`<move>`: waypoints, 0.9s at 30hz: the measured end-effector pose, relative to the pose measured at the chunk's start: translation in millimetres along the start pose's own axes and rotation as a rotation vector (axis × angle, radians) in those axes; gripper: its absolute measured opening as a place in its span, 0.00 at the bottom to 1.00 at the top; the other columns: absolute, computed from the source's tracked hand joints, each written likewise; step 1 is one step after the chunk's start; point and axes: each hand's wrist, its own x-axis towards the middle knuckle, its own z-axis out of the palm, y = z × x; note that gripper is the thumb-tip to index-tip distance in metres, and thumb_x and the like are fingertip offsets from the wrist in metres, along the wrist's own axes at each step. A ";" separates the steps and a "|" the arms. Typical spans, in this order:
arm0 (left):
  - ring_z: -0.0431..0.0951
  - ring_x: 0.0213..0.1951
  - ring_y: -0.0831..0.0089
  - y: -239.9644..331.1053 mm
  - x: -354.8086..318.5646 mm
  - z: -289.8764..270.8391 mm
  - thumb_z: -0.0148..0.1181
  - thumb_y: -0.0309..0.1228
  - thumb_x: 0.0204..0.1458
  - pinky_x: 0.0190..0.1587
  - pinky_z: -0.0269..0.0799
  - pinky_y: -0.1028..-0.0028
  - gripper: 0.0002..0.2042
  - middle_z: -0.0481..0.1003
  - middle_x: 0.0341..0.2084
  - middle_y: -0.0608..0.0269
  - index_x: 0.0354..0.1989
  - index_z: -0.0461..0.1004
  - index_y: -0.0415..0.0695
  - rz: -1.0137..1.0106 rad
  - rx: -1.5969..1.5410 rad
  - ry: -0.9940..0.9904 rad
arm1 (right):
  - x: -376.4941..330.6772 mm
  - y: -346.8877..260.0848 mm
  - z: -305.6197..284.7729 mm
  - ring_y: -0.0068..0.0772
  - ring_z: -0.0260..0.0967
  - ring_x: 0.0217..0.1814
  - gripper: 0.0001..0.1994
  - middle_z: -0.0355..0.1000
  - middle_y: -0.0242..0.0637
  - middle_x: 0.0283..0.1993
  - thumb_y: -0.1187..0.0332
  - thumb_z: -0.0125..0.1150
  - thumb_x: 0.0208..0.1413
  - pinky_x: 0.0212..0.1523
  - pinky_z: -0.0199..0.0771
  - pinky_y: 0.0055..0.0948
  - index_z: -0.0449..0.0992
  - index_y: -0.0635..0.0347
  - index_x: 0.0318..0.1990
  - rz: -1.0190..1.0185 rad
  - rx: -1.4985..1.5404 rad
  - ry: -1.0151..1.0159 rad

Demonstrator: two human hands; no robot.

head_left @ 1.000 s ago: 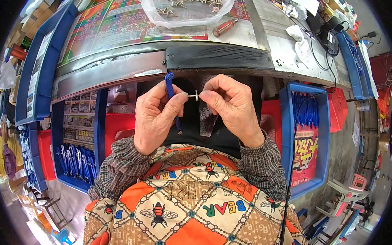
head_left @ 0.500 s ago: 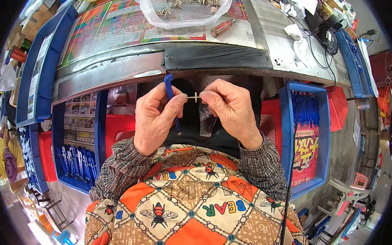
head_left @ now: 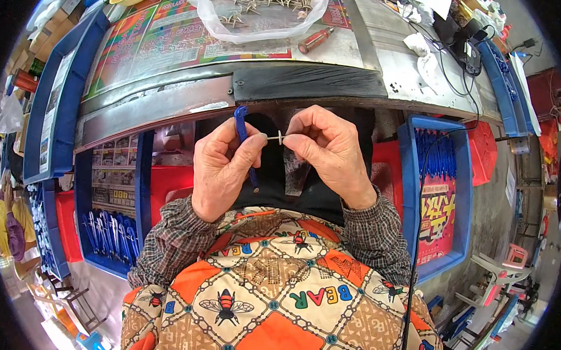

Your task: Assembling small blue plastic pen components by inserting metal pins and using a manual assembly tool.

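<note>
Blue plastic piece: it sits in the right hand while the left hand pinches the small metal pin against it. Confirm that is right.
Not quite: the hands are swapped. In the head view the left hand holds the blue plastic piece, and the right hand pinches the small metal pin and brings it to the piece, below the workbench edge.

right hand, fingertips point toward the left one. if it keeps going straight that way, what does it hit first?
Probably the left hand. The right hand pinches a small metal pin aimed at the left thumb and the blue plastic strip it holds. The pin tip looks about at the strip already; depth is unclear.
</note>
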 end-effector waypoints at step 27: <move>0.61 0.16 0.89 -3.0 -0.8 2.7 0.56 0.31 0.59 0.16 0.53 0.86 0.06 0.69 0.17 0.73 0.33 0.73 0.41 0.004 0.007 0.003 | -3.7 7.1 -4.6 0.13 0.62 0.24 0.07 0.67 0.25 0.25 0.70 0.61 0.58 0.24 0.62 0.14 0.73 0.65 0.34 0.004 -0.104 0.027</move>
